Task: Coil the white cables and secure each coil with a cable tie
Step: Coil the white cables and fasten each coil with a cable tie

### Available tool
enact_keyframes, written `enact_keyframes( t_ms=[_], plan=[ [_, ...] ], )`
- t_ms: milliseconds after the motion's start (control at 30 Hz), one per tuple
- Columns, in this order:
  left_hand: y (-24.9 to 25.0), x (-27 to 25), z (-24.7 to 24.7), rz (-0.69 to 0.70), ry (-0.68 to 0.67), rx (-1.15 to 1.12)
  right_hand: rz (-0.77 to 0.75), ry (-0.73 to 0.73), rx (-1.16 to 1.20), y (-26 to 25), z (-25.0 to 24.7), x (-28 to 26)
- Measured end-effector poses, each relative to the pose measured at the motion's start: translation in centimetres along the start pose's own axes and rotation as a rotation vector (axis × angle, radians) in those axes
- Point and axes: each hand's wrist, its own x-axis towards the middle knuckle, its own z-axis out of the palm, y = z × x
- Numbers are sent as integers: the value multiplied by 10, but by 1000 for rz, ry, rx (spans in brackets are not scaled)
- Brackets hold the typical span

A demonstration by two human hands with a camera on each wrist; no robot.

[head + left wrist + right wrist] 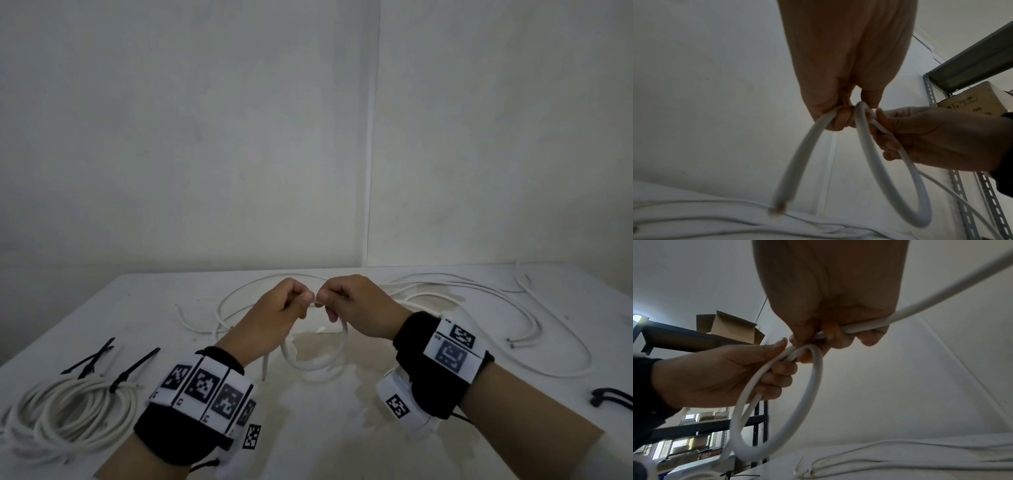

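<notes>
Both hands are raised above the middle of the white table point(171, 308), thumbs nearly touching. My left hand point(287, 303) grips the white cable point(337, 356) near its cut end, which hangs down at the left point(778, 209). From there the cable drops into one loop point(920, 203) below the hands. My right hand point(342, 301) grips the same cable point(910, 308) just past the loop's top. Its long remainder trails off to the right. A coiled white cable point(68, 414) bound with black ties point(118, 380) lies at the front left.
Loose white cables point(479, 291) sprawl over the back and right of the table. Spare black cable ties point(92, 358) lie at the left, and another black tie point(613, 397) at the right edge. Metal shelving with cardboard boxes point(727, 327) stands beside the table.
</notes>
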Motion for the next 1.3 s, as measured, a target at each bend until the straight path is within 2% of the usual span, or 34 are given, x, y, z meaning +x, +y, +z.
enact_keyframes(
  t_ms=[100,267,533,900,1133,1300],
  plan=[
    [-6,-1,-10,0,8,29,-4,72,-2,4,-4,3],
    [-11,-5,-11,16,-45,121,12,83,-23,8,-2,1],
    [-5,-1,-6,91,96,93,50,103,55,10,-4,-2],
    [-6,6,3,78,252,90,73,117,113,11,-8,-7],
    [4,1,6,67,227,88,10,106,88,11,-15,-8],
    [4,1,4,-76,120,12,32,122,97,14,-21,-9]
  ],
)
